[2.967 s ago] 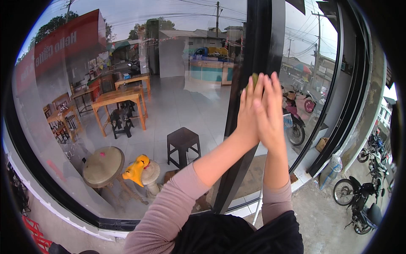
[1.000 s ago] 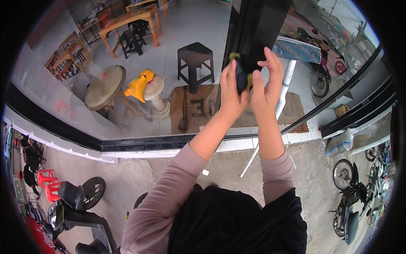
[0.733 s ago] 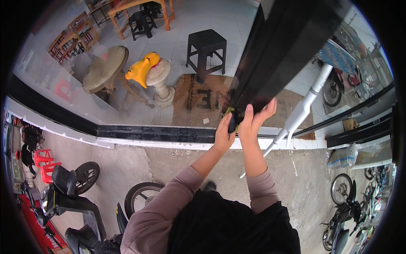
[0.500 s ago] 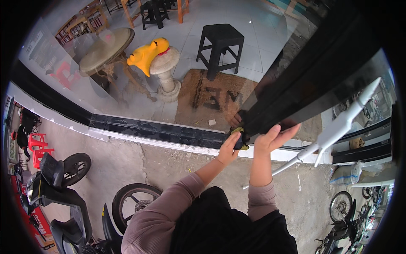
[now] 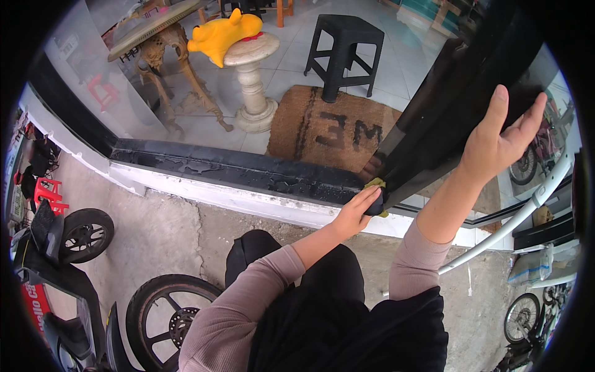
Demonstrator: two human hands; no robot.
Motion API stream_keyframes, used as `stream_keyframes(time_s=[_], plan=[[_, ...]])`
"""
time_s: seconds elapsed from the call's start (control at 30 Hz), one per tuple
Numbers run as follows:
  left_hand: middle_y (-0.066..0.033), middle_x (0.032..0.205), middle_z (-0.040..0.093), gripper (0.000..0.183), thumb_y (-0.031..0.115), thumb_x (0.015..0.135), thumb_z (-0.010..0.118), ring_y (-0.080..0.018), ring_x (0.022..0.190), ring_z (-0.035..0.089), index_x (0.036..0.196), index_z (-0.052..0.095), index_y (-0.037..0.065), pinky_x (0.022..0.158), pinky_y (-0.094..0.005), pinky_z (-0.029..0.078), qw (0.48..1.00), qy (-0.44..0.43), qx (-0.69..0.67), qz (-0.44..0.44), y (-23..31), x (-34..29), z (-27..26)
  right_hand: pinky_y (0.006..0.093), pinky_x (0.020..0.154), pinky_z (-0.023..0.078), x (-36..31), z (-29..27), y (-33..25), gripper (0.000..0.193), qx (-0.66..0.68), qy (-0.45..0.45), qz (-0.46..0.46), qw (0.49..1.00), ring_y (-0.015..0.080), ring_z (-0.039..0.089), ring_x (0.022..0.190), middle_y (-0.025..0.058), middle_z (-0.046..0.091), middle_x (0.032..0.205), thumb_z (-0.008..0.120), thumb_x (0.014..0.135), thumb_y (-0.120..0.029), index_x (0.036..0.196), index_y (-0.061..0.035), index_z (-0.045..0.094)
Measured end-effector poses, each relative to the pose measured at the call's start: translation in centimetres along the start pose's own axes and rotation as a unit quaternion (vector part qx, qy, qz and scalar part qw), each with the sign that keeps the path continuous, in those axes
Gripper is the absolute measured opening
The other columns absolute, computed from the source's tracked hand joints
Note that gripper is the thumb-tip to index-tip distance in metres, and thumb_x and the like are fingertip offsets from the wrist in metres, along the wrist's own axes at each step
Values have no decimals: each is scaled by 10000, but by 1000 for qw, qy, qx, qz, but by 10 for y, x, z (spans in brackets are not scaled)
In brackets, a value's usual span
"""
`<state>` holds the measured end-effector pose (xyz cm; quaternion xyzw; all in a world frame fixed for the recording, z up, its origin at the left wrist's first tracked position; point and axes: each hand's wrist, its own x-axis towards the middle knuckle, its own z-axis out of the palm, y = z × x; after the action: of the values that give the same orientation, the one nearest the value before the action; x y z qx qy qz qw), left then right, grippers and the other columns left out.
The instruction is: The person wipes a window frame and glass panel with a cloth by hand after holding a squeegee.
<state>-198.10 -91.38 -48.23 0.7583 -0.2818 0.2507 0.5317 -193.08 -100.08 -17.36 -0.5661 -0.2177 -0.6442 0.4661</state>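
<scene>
At the foot of a black upright frame post (image 5: 443,124), my left hand (image 5: 357,212) is closed on a yellow-green and dark cloth (image 5: 375,184). The cloth presses into the corner where the post meets the black bottom sill (image 5: 248,172) of a glass front. Higher up and to the right, my right hand (image 5: 493,149) is open, its thumb and fingers spread against or close to the post; exact contact is hard to tell. The sill's black surface looks wet or scuffed in patches.
Behind the glass are a black stool (image 5: 347,53), a brown doormat (image 5: 297,124) and a yellow figure (image 5: 226,34) on a stone pedestal (image 5: 254,93). Motorbikes (image 5: 80,291) stand at the left. A white curved pole (image 5: 502,232) lies beside my right arm.
My right hand has risen from low on the post to higher up and right. My left hand keeps the cloth at the post's foot. The view has shifted, and my knees now show.
</scene>
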Motion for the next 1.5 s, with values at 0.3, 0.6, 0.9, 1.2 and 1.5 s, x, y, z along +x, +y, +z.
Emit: stream_keyframes(time_s=[0.3, 0.6, 0.9, 1.2, 1.5], plan=[[-94, 1280, 493, 628, -1, 698, 571, -280, 1136, 474, 1311, 442, 35, 893, -366, 427, 956, -106, 267, -53, 7, -10, -16, 352, 1091, 233, -12, 1, -12, 531, 24, 26, 44, 998, 258, 351, 1302, 186, 407, 1372, 612, 854, -94, 1312, 72, 399], [-13, 1283, 471, 526, 104, 747, 551, -215, 1193, 413, 1270, 505, 118, 877, -366, 412, 871, -249, 415, -85, 7, -10, -34, 322, 1071, 255, -21, -2, -5, 454, 56, 36, 62, 996, 223, 370, 1281, 192, 440, 1341, 557, 853, -28, 1284, 58, 446], [-57, 1309, 476, 570, 318, 763, 632, -272, 1224, 407, 1280, 495, 122, 949, -453, 385, 851, -146, 467, -193, 0, -59, -194, 168, 627, 282, -28, -7, 2, 399, 29, 52, 15, 998, 33, 291, 578, -64, 356, 653, 556, 825, -7, 1219, 49, 526], [-50, 1306, 456, 540, 299, 773, 614, -280, 1230, 365, 1284, 507, 161, 949, -486, 333, 888, -149, 413, -138, 0, -39, -75, 187, 560, 247, -31, -3, 1, 368, 12, 81, 26, 996, 42, 300, 608, -48, 399, 696, 545, 805, -5, 1168, 48, 574], [-34, 1262, 471, 583, 282, 707, 663, -232, 1238, 361, 1263, 521, 175, 981, -474, 304, 927, -111, 348, -87, -4, -39, -69, 201, 661, 406, -27, -8, 8, 332, -3, 101, -33, 994, 96, 511, 731, 88, 633, 964, 515, 811, 12, 1128, 78, 587]])
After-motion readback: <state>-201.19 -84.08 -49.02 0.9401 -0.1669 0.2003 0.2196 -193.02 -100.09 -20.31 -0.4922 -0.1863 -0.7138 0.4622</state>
